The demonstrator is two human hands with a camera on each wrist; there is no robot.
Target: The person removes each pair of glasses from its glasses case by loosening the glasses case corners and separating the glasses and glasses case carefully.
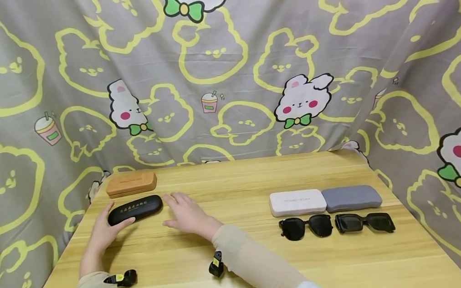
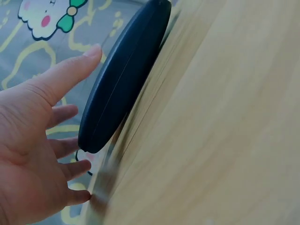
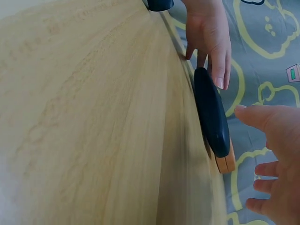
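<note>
Black case (image 1: 135,209) on table (image 1: 241,271): left hand (image 1: 105,230) grip loose, thumb touching; right hand (image 1: 187,214) spread, just beside.

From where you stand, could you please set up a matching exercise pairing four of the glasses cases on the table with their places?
Things:
1. black case
2. brown case
3. white case
4. grey case

Places:
A. far left corner of the table, behind another case
B. rightmost in the row of cases, behind a pair of rectangular sunglasses
C. between the left hand and the right hand
D. behind the rounder sunglasses, beside the grey case

Pairs: 1-C, 2-A, 3-D, 4-B
</note>
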